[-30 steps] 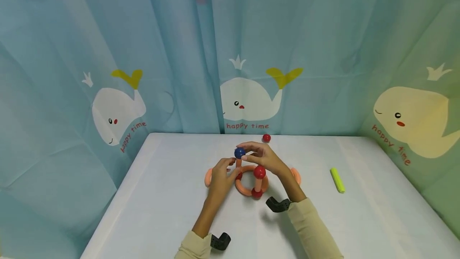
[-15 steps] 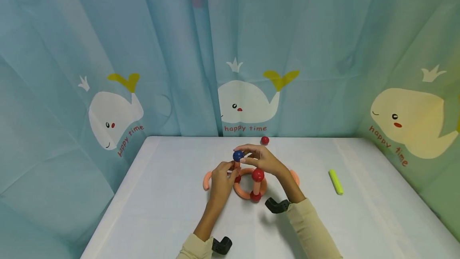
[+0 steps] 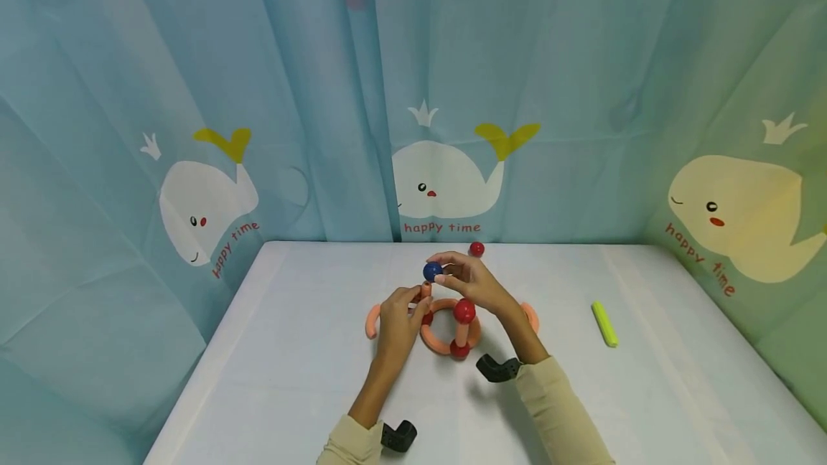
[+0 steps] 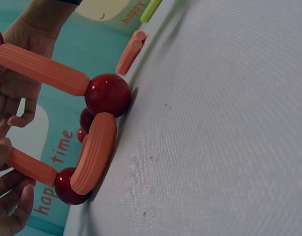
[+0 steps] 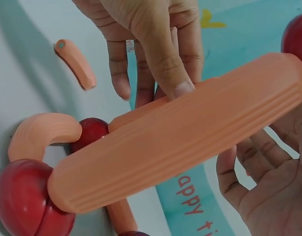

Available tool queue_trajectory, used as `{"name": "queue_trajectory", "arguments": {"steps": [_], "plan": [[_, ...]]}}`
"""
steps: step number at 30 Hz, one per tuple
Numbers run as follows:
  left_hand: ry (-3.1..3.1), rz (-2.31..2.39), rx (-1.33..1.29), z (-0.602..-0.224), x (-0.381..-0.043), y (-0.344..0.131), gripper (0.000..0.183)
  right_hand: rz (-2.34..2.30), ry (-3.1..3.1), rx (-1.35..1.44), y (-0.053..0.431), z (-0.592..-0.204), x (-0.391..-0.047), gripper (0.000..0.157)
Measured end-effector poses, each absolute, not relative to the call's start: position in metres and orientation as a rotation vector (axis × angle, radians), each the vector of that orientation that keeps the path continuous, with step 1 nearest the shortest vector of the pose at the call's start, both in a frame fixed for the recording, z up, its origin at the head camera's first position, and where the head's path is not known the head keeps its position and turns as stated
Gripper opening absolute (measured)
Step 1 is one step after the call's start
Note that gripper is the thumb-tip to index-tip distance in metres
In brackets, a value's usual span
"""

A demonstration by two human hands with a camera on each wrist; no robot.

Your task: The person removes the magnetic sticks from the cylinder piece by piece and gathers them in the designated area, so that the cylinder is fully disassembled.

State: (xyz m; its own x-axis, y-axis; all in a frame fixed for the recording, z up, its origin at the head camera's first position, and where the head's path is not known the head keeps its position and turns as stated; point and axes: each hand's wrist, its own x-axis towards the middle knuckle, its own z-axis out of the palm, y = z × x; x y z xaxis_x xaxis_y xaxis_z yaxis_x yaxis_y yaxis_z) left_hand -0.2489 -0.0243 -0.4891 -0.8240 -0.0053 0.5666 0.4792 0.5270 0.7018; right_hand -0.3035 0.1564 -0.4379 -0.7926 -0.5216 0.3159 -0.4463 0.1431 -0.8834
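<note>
My left hand (image 3: 399, 321) pinches an upright orange rod (image 3: 426, 291) between thumb and fingers. The rod's foot meets a red ball (image 4: 70, 186) on a ring of curved orange pieces (image 3: 436, 343). My right hand (image 3: 474, 283) holds a blue ball (image 3: 433, 272) by thumb and fingertips just above the rod's top, which shows bare. Nearer me, a second orange rod (image 5: 175, 137) stands on the ring, a red ball (image 3: 464, 311) on its upper end and another (image 3: 460, 349) at its foot. Both wrist views leave the blue ball out.
A loose red ball (image 3: 477, 249) lies at the table's back edge. One curved orange piece (image 3: 372, 322) is left of the ring, and more orange pieces (image 4: 130, 53) lie to its right, partly behind my right arm. A yellow-green stick (image 3: 604, 324) lies farther right.
The blue ball sat on the rod's top before; now my right hand has lifted it slightly up and right, off the rod. My left hand keeps its grip on the rod.
</note>
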Motion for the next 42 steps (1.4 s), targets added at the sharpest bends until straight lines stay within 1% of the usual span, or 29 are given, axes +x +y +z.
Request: {"name": "queue_trajectory", "arguments": {"steps": [6, 10, 15, 20, 23, 26, 29, 31, 33, 35, 38, 42], "plan": [[-2.296, -1.289, -0.363, -0.488, -0.247, -0.024, 0.023, -1.834, 2.338, -0.935, 0.157, -0.442, -0.304, 0.037], [-2.34, -1.295, -0.339, -0.488, -0.246, -0.024, 0.028, -1.853, 2.377, -0.84, 0.162, -0.445, -0.304, 0.042], [-2.382, -1.283, -0.315, -0.489, -0.247, -0.025, 0.034, -1.891, 2.489, -0.586, 0.174, -0.449, -0.313, 0.043], [-2.367, -1.22, -0.303, -0.486, -0.249, -0.027, 0.041, -1.903, 2.618, -0.253, 0.192, -0.453, -0.33, 0.052], [-2.282, -1.234, -0.33, -0.48, -0.249, -0.03, 0.04, -1.838, 2.712, -0.133, 0.206, -0.455, -0.342, 0.053], [-2.14, -1.274, -0.479, -0.474, -0.25, -0.036, 0.029, -1.728, 2.803, -0.038, 0.22, -0.459, -0.354, 0.051], [-2.052, -1.313, -0.739, -0.471, -0.254, -0.044, 0.018, -1.64, 2.859, 0.037, 0.232, -0.465, -0.367, 0.05], [-2.045, -1.353, -0.907, -0.472, -0.255, -0.049, 0.015, -1.586, 2.878, 0.078, 0.238, -0.47, -0.376, 0.049], [-2.079, -1.396, -1.024, -0.475, -0.256, -0.051, 0.017, -1.528, 2.908, 0.097, 0.241, -0.473, -0.382, 0.047], [-2.132, -1.447, -1.085, -0.477, -0.255, -0.051, 0.021, -1.462, 2.93, 0.114, 0.243, -0.477, -0.388, 0.046], [-2.246, -1.498, -1.105, -0.478, -0.253, -0.05, 0.027, -1.384, 2.937, 0.118, 0.242, -0.481, -0.394, 0.047], [-2.358, -1.453, -1.128, -0.479, -0.252, -0.048, 0.035, -1.335, 2.934, 0.149, 0.24, -0.487, -0.401, 0.047]]}}
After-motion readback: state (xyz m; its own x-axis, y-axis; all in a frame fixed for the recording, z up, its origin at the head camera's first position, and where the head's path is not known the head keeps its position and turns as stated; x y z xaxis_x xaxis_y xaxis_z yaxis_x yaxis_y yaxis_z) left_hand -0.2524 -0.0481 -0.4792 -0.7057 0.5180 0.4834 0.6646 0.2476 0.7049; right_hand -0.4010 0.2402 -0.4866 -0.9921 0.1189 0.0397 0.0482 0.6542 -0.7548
